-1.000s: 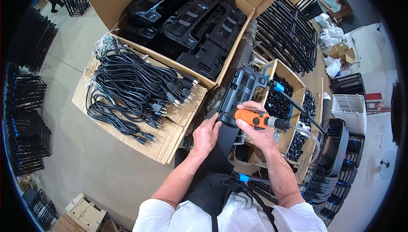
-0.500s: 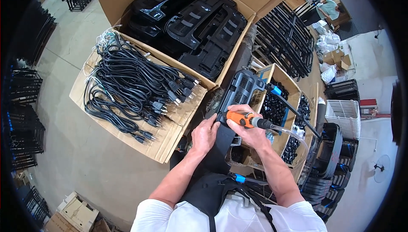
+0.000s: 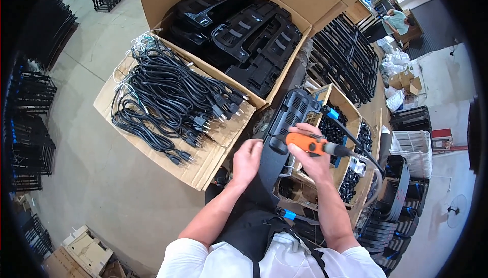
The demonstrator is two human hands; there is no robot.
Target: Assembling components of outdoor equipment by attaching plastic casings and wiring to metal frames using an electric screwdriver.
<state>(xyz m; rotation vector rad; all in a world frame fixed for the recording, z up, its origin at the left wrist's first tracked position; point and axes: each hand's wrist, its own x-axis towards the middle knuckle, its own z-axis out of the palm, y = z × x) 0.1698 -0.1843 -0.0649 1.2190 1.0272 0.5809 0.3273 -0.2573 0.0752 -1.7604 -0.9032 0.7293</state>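
Observation:
A long black plastic cover (image 3: 291, 116) with slotted vents lies before me, its nearer end a plain dark panel (image 3: 255, 176). My right hand (image 3: 316, 163) is wrapped around an orange power screwdriver (image 3: 305, 142), which trails a clear hose (image 3: 378, 176). The tool lies nearly level over the cover's right side, its tip pointing left. At the cover's left edge is my left hand (image 3: 247, 163), fingers curled and pressed together; whatever they pinch is hidden.
Left of the cover, black power cords (image 3: 168, 92) are heaped on cardboard (image 3: 198, 176). Behind them stands a carton (image 3: 203, 69) of black plastic covers. A wooden bin (image 3: 325, 92) of small black parts is to the right. Black frames (image 3: 345, 56) and a distant person (image 3: 399, 23) are beyond.
The screwdriver has moved right, away from my left hand's fingertips, and its hose has swung. My left hand stays by the cover's edge. The whole view has shifted slightly.

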